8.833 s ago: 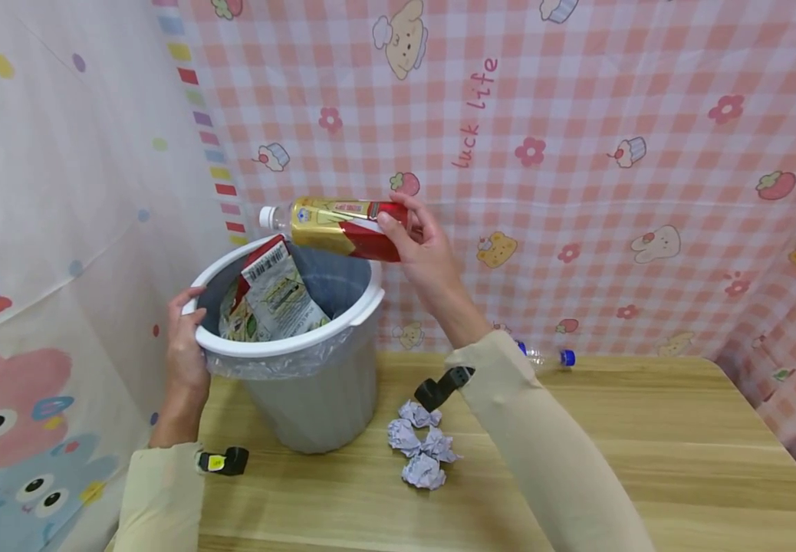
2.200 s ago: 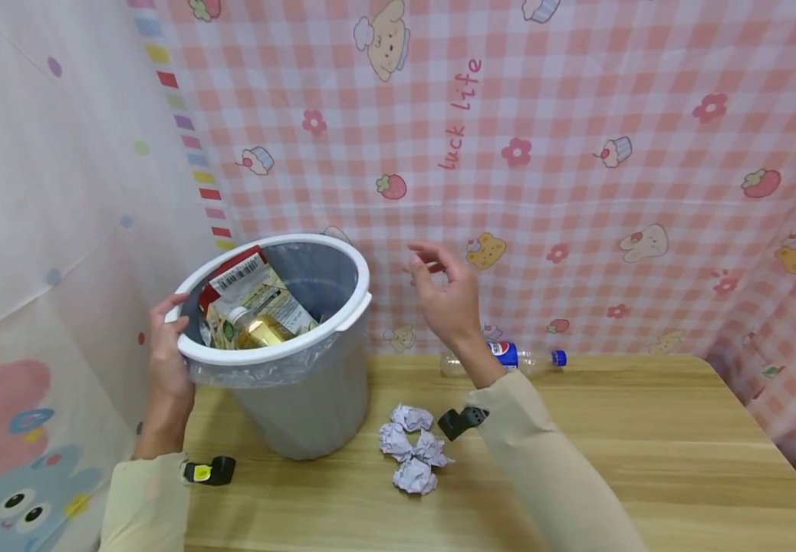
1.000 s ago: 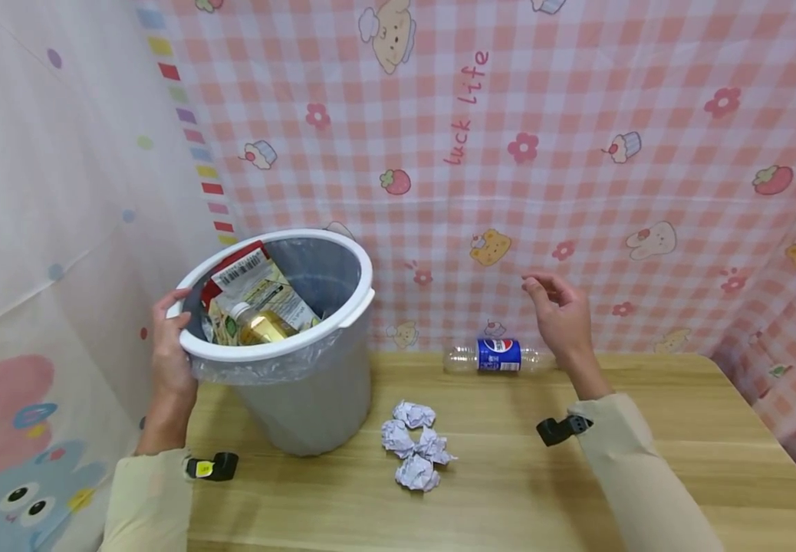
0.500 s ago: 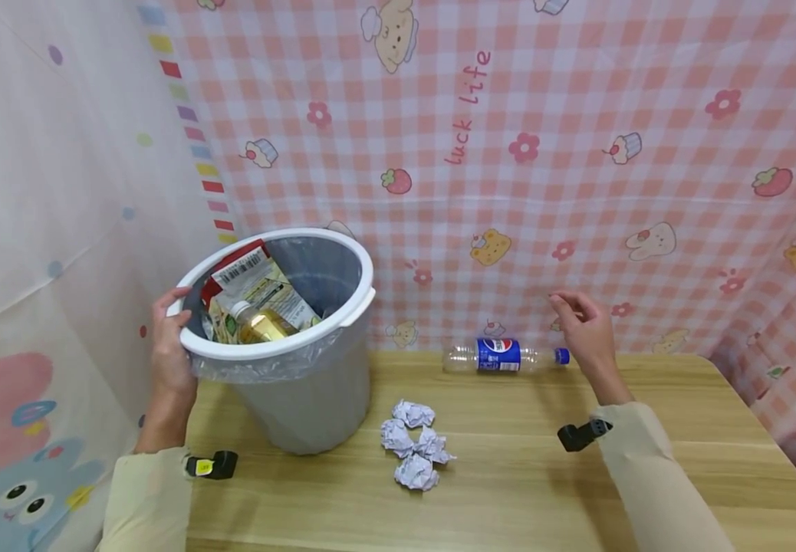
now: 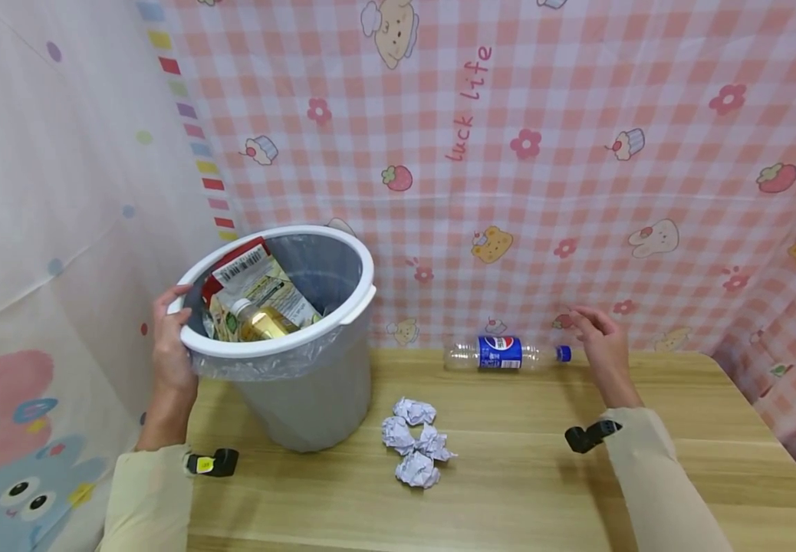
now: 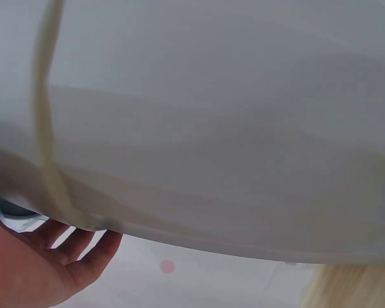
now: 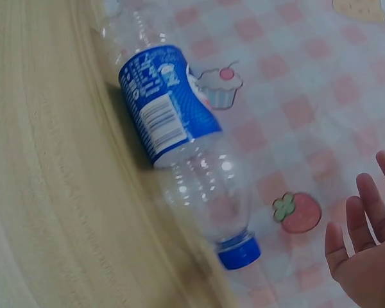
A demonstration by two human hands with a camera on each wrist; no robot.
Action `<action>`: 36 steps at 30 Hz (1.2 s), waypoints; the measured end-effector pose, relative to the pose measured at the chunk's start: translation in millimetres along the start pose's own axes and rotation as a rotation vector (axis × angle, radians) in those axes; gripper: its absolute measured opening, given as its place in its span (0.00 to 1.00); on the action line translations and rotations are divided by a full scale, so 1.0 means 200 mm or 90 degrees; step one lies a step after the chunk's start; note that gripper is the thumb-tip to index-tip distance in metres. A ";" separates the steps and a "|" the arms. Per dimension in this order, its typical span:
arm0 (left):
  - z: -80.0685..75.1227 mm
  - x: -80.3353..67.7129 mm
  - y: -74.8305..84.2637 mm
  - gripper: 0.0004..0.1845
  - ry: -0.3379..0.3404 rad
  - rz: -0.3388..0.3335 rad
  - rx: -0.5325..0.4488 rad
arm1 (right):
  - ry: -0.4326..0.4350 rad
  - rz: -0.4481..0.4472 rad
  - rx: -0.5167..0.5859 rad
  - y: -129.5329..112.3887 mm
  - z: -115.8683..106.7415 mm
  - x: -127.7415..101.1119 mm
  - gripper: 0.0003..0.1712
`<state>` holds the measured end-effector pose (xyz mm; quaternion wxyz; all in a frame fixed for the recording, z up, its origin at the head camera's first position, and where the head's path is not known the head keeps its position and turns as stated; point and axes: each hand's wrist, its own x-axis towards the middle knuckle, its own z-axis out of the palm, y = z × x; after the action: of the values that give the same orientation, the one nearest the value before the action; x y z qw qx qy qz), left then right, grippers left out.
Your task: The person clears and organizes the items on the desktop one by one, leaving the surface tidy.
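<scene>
At the left of the head view my left hand [image 5: 173,353] grips the rim of a grey trash bin [image 5: 315,414] with a white rim and a clear liner. In the left wrist view my left fingers [image 6: 93,260] lie against the bin's grey wall [image 6: 212,141]. My right hand [image 5: 605,349] hovers just right of a clear plastic bottle [image 5: 500,354] with a blue label and blue cap, lying on its side. The right wrist view shows the right hand [image 7: 366,247] with loosely bent fingers, holding nothing, apart from the bottle's cap [image 7: 239,251].
Inside the bin are a printed carton [image 5: 274,285] and a golden bottle [image 5: 267,323] with a white cap. Several crumpled paper balls [image 5: 417,470] lie on the wooden table [image 5: 508,475], right of the bin. A pink checked curtain [image 5: 577,199] hangs behind.
The red and gold bottle, earlier held in my right hand above the bin, now lies inside it. My right hand has moved right and down, beside the blue-capped bottle. The left hand keeps its grip.
</scene>
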<state>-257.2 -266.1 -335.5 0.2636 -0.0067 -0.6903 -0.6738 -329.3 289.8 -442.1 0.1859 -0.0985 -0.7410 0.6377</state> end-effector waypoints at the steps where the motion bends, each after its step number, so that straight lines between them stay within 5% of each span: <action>1: 0.00 0.00 0.00 0.23 0.000 0.001 0.000 | 0.003 0.011 0.005 0.01 0.00 0.00 0.23; 16: 0.00 0.00 0.00 0.24 0.003 -0.007 0.006 | -0.034 0.059 -0.047 0.17 -0.02 0.01 0.25; 29: -0.01 0.00 0.00 0.23 -0.003 -0.012 0.018 | -0.184 0.066 -0.082 0.33 0.02 0.00 0.36; 36: -0.01 0.00 0.01 0.23 -0.003 -0.012 0.018 | -0.216 0.072 -0.067 0.36 0.03 -0.02 0.42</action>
<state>-255.6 -267.0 -334.5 0.2552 0.0019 -0.7004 -0.6666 -334.5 295.0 -514.9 0.0168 -0.0406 -0.7873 0.6150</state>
